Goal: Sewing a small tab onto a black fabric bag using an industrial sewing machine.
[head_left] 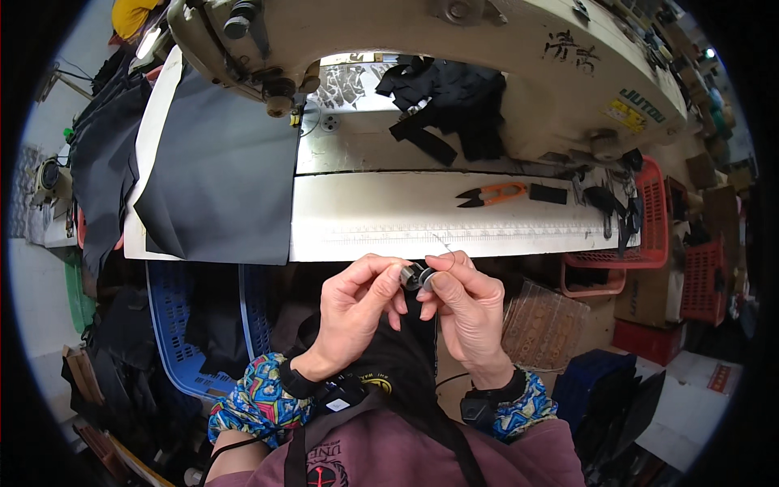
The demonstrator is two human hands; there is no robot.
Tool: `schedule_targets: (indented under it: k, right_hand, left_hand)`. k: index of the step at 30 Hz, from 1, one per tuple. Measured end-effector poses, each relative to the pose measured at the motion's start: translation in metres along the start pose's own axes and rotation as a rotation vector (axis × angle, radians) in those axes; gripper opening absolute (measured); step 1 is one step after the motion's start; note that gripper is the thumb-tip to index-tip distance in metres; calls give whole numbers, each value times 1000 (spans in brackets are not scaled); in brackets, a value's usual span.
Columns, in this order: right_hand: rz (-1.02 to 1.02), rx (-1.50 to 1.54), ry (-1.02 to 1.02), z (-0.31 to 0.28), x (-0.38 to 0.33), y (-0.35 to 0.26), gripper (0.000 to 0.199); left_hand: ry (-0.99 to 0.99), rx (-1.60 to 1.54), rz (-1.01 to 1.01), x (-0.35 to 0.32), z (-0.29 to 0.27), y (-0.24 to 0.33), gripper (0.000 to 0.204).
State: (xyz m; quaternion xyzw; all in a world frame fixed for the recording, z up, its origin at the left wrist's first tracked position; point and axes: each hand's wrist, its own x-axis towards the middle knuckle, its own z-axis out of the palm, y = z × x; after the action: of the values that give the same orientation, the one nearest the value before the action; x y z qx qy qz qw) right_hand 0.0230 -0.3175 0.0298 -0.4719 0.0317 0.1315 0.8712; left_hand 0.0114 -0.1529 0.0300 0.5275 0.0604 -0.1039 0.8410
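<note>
In front of my chest, just off the table's near edge, both hands are close together. My left hand (359, 300) pinches a small metal bobbin case (409, 278) between thumb and fingers. A round bobbin (426, 280) is gripped by my right hand (466, 304), right up against the open side of the case. A thin loose thread (443, 243) rises from the right fingers over the table edge. Whether the bobbin is partly inside the case, I cannot tell. Above them stands the sewing machine (389, 31), its needle area at the upper left.
Orange-handled thread snips (492, 194) lie on the white tabletop (365, 243) near a dark strip. Black fabric (227, 162) covers the table's left side. Black scraps (471, 97) are heaped under the machine arm. A blue basket (174, 325) and red baskets (652, 191) flank the table.
</note>
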Motion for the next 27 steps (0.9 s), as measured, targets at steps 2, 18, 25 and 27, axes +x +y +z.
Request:
schedule_targets:
  k: [2,18,25,27]
  right_hand:
    - [-104,-27,-11,-1,1,10,26]
    - [-330,-410,110,12,1,16,2]
    - [-387,-695,84,4,11,2,5]
    - [-385,-736,55,3,12,2,5]
  left_hand:
    - [3,48,27,0,1,-2,22]
    - [6,-324,-190,-2,-16,1,28]
    - [-209,-457,-471,2,-23,6,26]
    - [-224,-435,-483,3,-23,6,26]
